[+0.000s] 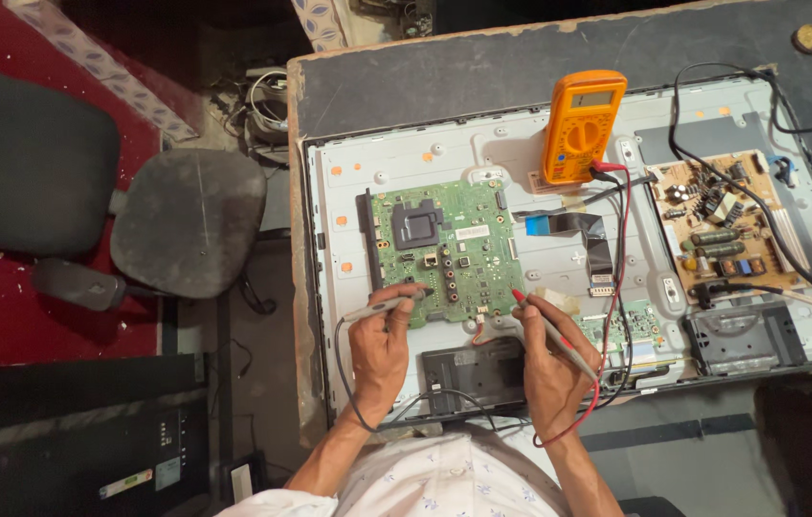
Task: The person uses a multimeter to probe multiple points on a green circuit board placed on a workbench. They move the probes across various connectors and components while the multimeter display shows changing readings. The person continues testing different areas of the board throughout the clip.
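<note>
My left hand (pixel 379 347) grips a grey test probe (pixel 389 304) whose tip rests on the lower edge of a green circuit board (pixel 444 247). My right hand (pixel 545 359) grips a red-tipped probe (pixel 542 321) pointing at the board's lower right corner. Red and black leads (pixel 622 249) run up to an orange multimeter (pixel 582 124) propped on the grey metal back panel (pixel 540 158) of an opened flat screen. A black ribbon cable (pixel 586 235) lies to the right of the board.
A tan power board (pixel 726 230) with black cables sits on the panel's right side. A black module (pixel 471 373) lies near the front edge. A worn grey office chair (pixel 186 220) stands to the left over a red floor. A dark device (pixel 138 460) is at lower left.
</note>
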